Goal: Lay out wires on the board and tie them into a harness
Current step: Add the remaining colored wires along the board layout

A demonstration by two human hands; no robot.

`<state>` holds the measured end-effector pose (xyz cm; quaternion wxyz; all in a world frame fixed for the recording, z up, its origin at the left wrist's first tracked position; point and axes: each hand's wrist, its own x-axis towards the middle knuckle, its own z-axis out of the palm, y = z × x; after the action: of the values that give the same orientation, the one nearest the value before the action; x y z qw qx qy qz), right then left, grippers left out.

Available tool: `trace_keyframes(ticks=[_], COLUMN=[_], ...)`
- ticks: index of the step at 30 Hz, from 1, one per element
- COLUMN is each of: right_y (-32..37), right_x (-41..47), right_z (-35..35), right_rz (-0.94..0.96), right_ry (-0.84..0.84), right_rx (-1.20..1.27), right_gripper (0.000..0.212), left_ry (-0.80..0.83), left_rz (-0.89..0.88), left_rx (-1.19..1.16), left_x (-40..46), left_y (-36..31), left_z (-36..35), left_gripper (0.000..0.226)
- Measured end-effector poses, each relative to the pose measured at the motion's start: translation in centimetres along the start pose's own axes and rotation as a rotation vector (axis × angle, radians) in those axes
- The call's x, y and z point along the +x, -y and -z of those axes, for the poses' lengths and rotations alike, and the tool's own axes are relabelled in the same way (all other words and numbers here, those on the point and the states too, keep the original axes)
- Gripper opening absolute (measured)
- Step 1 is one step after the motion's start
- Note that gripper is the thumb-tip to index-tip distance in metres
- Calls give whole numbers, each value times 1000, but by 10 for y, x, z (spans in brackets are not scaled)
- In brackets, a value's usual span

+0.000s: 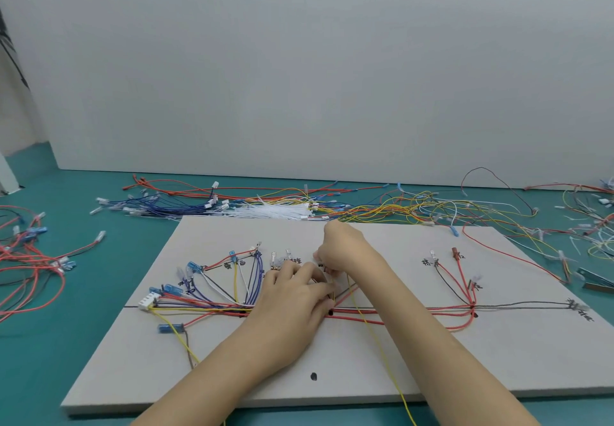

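Grey board (398,369) is your anchor here: near its middle your left hand (292,296) and right hand (342,249) meet over the laid-out wires (398,309), fingers curled and seemingly pinching a yellow wire (378,349), though what exactly you're gripping is hidden, can't tell.

Matt grey board (365,359); glossy plastic-sheathed wires (212,292); smooth teal tabletop (66,342).

We see handwritten black characters on the board (365,375) beside wire ends, but we cannot read them.
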<state>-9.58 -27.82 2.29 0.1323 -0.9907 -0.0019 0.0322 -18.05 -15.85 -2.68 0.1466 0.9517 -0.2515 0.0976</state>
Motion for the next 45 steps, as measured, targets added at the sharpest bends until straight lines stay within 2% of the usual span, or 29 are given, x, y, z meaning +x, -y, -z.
trace_keyframes(ticks=[3,10,12,15,19,25,33,40,45], right_y=[-1,2,1,-1,-5,-9,-6,-11,-11], right_x=[0,-10,-12,-17,-21,-23,-34,-45,-48], right_z=[-2,-7,-7,-9,-15,-16,-17,-20,-19], right_rz=[5,64,78,131,213,252,310,410,403], right_ry=[5,-5,-20,-79,-139,-163,-207,-226,-232], right_rx=[-30,-88,-78,-65,-43,-2,-60,-40,-55], right_gripper=[32,29,26,6,18,18,15,13,14], left_ry=[-21,-133,-172,-200,-215,-260,-281,-406,-369], left_rz=[-5,-28,-29,-20,-15,60,99,182,180], left_rx=[-47,-228,-312,-363,-381,-459,-450,-469,-449], left_x=[1,0,1,2,2,1,1,2,0], left_y=[-1,0,1,3,2,8,11,28,30], left_z=[1,3,5,5,6,9,10,26,22], left_gripper=[32,18,12,7,9,8,11,13,14])
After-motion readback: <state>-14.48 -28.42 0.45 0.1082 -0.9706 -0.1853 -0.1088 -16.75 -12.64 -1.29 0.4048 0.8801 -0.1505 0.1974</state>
